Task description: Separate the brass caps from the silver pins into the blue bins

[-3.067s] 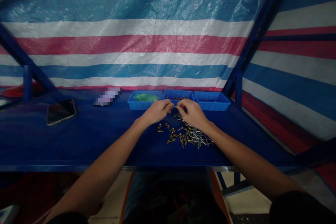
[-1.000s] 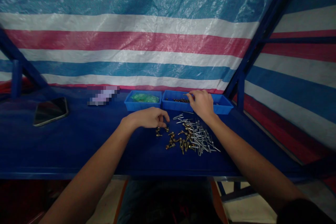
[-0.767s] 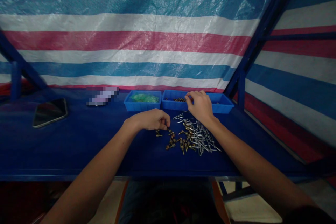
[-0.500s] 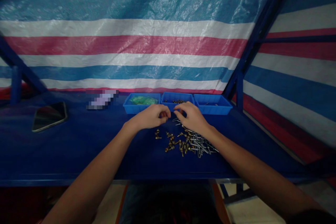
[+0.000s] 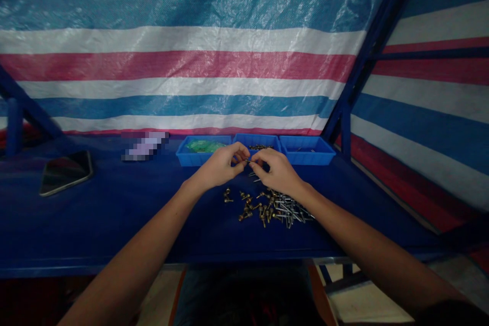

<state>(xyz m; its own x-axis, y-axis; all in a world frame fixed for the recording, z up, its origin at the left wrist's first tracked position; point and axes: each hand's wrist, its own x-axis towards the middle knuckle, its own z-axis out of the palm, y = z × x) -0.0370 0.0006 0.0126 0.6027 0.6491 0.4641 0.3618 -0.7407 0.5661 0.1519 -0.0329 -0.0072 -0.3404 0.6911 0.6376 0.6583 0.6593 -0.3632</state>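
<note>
My left hand (image 5: 222, 165) and my right hand (image 5: 278, 169) meet fingertip to fingertip just in front of the middle blue bin (image 5: 237, 138). Both are closed in a pinch on a small thin metal piece (image 5: 248, 161), too small to make out fully. Below them on the table lie loose brass-coloured screws (image 5: 263, 212). Beside these, partly under my right wrist, is a heap of long silver metal pins or screws (image 5: 292, 210). A few more silver ones lie just under my right fingers.
The left blue bin (image 5: 183, 159) holds green packets (image 5: 206, 146); dark small parts (image 5: 261, 147) lie in the middle one. The right blue bin (image 5: 311, 159) has a few thin pieces. A phone (image 5: 66, 173) rests on the blue table (image 5: 126, 209). Striped sheeting (image 5: 191, 66) hangs behind.
My fingertips, apart half a second ago, have come together, and a small thin metal piece now shows between them. The view has shifted slightly.
</note>
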